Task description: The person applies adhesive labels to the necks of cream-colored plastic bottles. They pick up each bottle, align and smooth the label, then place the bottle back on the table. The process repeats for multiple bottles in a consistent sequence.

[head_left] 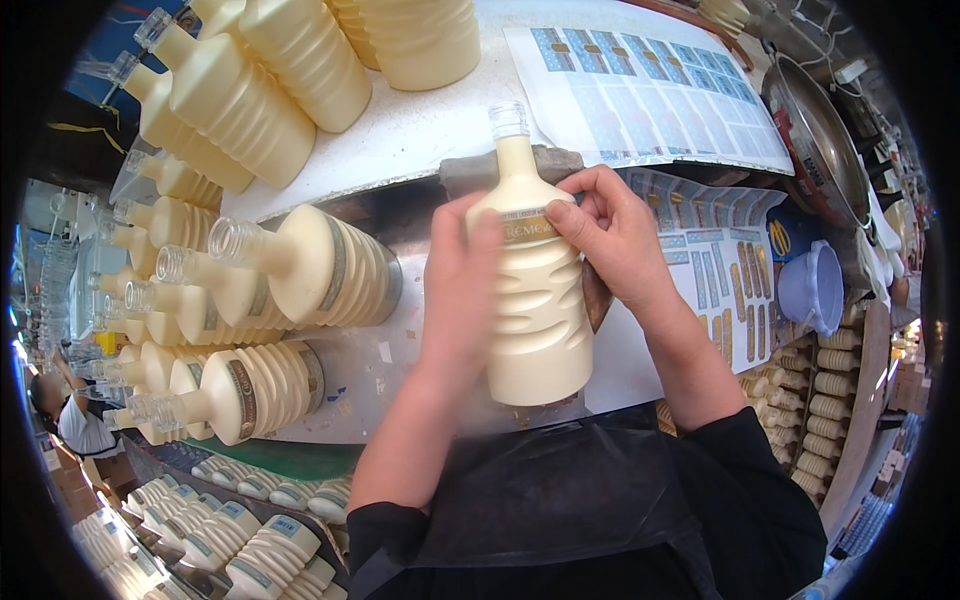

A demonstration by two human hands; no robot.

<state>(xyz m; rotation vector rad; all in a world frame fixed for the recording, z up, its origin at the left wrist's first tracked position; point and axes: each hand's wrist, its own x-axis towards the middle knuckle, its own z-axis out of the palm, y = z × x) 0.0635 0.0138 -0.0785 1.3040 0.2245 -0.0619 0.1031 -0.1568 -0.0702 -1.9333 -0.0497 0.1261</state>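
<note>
A cream-coloured ribbed bottle (pixel 540 290) with a clear threaded glass neck lies in front of me, neck pointing away. Across its shoulder runs a narrow gold and grey label (pixel 528 224). My left hand (pixel 462 270) is against the bottle's left side, its thumb near the label's left end; motion blurs its fingers. At the label's right end, my right hand (pixel 608 225) pinches with thumb and forefinger, the other fingers curled. Beneath the bottle's upper part shows a grey padded block (pixel 470 176).
Labelled bottles (pixel 335 265) lie stacked on the left, with unlabelled bottles (pixel 235 100) standing behind them. Label sheets (pixel 640 85) spread at the back right and right. A lavender bucket (pixel 812 288) and a round metal pan (pixel 815 140) are farther right. Crates of bottles (pixel 825 410) sit lower right.
</note>
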